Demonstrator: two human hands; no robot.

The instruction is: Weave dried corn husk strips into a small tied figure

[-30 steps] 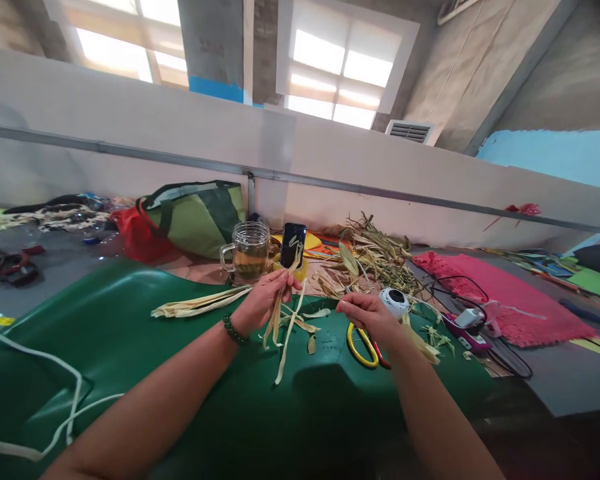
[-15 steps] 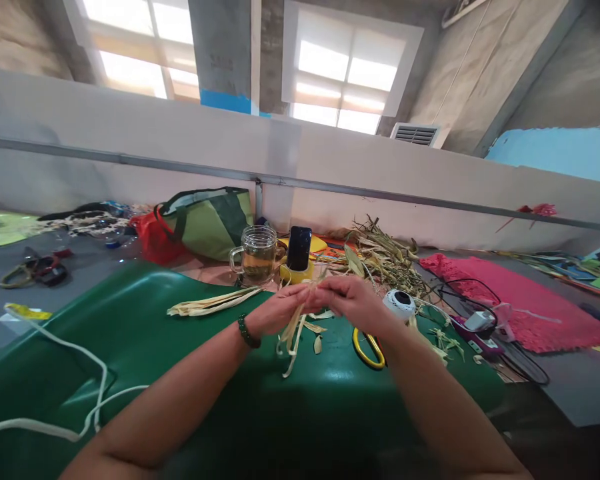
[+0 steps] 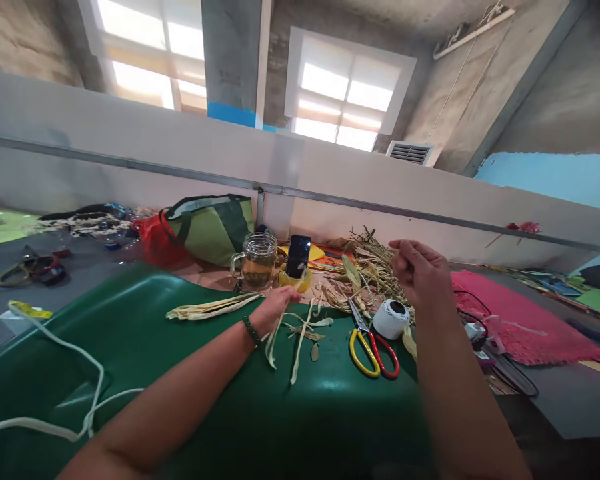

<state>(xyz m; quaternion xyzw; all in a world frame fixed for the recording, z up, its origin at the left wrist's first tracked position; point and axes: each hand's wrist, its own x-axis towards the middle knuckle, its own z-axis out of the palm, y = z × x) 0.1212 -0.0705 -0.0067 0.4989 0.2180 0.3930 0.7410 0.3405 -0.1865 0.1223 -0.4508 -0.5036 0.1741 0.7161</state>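
Note:
My left hand (image 3: pixel 279 307), with a dark bead bracelet on the wrist, pinches pale dried corn husk strips (image 3: pixel 271 347); their ends hang below the fingers. My right hand (image 3: pixel 423 270) is raised to the right with its fingers closed; whether a thin thread is in them I cannot make out. Below it stands a white thread spool (image 3: pixel 390 321) with a dark core. Scissors (image 3: pixel 373 350) with one yellow and one red handle lie beside the spool, blades pointing away. Loose husk pieces (image 3: pixel 303 340) lie between my left hand and the scissors.
A husk bundle (image 3: pixel 210 308) lies on the green mat (image 3: pixel 145 333). Behind are a glass mug (image 3: pixel 258 263) of amber liquid, a phone (image 3: pixel 299 257) propped on a yellow tape roll, and dried stalks (image 3: pixel 377 263). A white cord (image 3: pixel 80 347) crosses the left side.
My right hand has moved away from my left, up and to the right, uncovering the scissors and spool. My left hand stays near its place with the husk strips.

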